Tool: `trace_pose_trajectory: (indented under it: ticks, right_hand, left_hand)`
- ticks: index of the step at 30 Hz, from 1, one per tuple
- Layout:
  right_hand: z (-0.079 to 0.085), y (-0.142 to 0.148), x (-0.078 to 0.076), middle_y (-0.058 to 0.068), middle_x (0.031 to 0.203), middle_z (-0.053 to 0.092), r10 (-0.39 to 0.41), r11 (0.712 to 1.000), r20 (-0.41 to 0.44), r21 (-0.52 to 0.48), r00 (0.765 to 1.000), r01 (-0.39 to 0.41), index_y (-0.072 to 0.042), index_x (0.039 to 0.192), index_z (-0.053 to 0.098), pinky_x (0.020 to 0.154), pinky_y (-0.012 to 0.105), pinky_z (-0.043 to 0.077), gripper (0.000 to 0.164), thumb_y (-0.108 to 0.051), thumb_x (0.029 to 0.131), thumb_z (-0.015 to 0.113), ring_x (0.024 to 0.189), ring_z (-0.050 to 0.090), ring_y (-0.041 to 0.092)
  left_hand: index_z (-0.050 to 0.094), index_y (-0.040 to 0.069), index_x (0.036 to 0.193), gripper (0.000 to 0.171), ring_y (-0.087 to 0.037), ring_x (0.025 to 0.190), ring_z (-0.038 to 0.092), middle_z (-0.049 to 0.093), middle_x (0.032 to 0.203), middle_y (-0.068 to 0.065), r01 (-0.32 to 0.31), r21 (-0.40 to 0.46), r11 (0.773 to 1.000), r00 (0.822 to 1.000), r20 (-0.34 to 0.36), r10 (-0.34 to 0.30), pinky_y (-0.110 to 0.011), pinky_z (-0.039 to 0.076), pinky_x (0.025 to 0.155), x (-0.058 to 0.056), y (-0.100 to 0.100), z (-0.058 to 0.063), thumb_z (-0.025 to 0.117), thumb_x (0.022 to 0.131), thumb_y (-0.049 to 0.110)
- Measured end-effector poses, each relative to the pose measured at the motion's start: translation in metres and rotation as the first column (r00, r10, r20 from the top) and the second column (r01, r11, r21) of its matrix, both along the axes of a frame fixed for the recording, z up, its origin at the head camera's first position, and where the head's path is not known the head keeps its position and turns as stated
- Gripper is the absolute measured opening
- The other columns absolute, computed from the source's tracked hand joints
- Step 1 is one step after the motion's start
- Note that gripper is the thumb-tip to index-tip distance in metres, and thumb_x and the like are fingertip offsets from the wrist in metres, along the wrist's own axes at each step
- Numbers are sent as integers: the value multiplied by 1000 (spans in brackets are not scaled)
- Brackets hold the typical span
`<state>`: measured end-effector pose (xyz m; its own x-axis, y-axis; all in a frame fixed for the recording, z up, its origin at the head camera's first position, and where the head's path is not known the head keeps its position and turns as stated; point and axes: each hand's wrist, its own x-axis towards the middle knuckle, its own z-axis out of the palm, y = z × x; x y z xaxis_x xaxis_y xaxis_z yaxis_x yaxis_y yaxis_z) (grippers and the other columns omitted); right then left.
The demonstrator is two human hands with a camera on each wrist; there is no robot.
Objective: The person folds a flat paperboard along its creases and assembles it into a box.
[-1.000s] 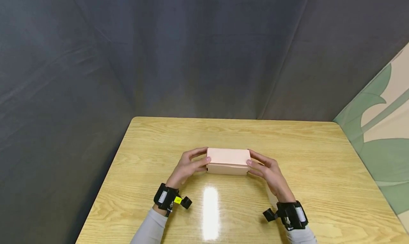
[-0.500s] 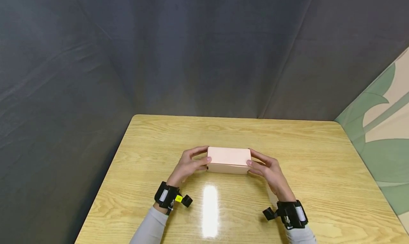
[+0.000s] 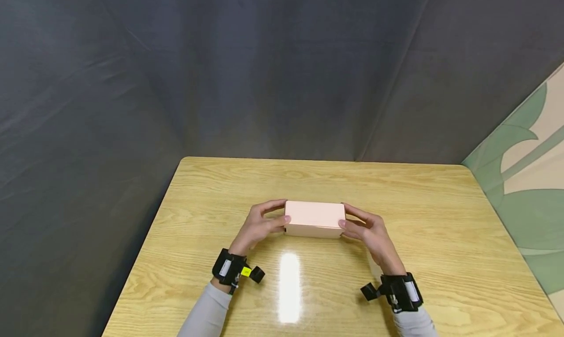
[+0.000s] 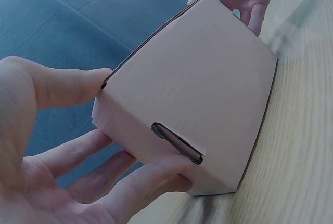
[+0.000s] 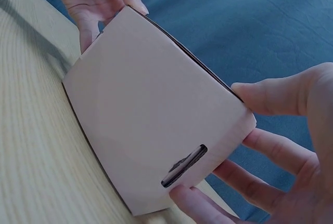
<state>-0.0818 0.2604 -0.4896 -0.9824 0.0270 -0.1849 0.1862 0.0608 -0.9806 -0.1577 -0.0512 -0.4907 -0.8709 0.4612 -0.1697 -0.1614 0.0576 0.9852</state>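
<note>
A small pale pink cardboard box (image 3: pixel 315 213) with its lid down sits between both hands near the middle of the table. My left hand (image 3: pixel 260 225) grips its left end, thumb at the top front corner and fingers spread along the end face. My right hand (image 3: pixel 370 231) holds the right end the same way, its thumb on the front top edge. In the left wrist view, the box (image 4: pixel 182 83) shows a dark-edged slot near my fingers. A similar slot shows on the box (image 5: pixel 151 109) in the right wrist view. The lower edge is close to the tabletop.
The light wood table (image 3: pixel 211 190) has a bright light reflection in front of the box. A dark grey curtain (image 3: pixel 282 72) hangs behind and to the left. A green and cream patterned cloth (image 3: pixel 528 180) stands at the right.
The lid's front edge has come down, narrowing the gap above the front wall. Both hands keep their places at the box ends; the whole view has shifted slightly.
</note>
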Motion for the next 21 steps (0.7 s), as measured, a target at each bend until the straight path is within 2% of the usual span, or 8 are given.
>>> trace_pose_trajectory:
  ticks: [5,9,12,13,17,21]
  right_hand:
    - [2,0,-2,26,161,48,-6,1000,-13,17,1000,6,-5,158,51,94,35,64,63,-16,101,76,111,71,3]
    - [0,0,-3,25,162,47,17,999,0,41,1000,-17,-6,160,49,98,38,63,66,-21,102,76,128,68,24]
    - [-3,-2,-2,27,164,42,72,994,58,74,996,-77,-5,164,41,104,44,60,70,-32,106,69,140,57,43]
    - [-4,-3,-2,27,165,41,92,992,86,80,992,-99,-4,165,38,106,45,59,72,-36,107,67,143,54,45]
    - [-5,-6,-4,30,164,40,136,984,172,87,976,-152,1,165,32,111,46,55,83,-55,108,56,147,49,46]
    - [-5,-6,-7,28,163,43,126,989,165,51,978,-136,-2,166,33,114,47,53,83,-56,107,58,145,52,43]
  left_hand:
    - [56,5,154,61,-39,122,70,50,159,-22,6,-1,1000,1000,-14,-6,-45,63,96,-3,0,3,78,97,11]
    - [57,9,154,61,-39,124,69,51,159,-19,6,-54,999,1000,-9,-6,-47,63,96,-4,-1,4,80,97,19]
    - [55,8,155,66,-41,130,65,53,158,-18,21,-143,990,999,33,-17,-50,62,99,-2,-3,2,77,99,36]
    - [54,8,154,68,-41,131,64,54,157,-19,29,-174,984,998,53,-20,-50,62,100,-1,-3,1,75,100,43]
    - [52,-1,153,81,-41,132,63,58,151,-24,73,-239,968,995,89,-53,-50,60,103,3,-1,-4,63,102,61]
    - [55,-1,147,72,-34,128,63,59,143,-22,73,-192,979,995,74,-60,-48,59,105,1,3,-6,61,105,57]
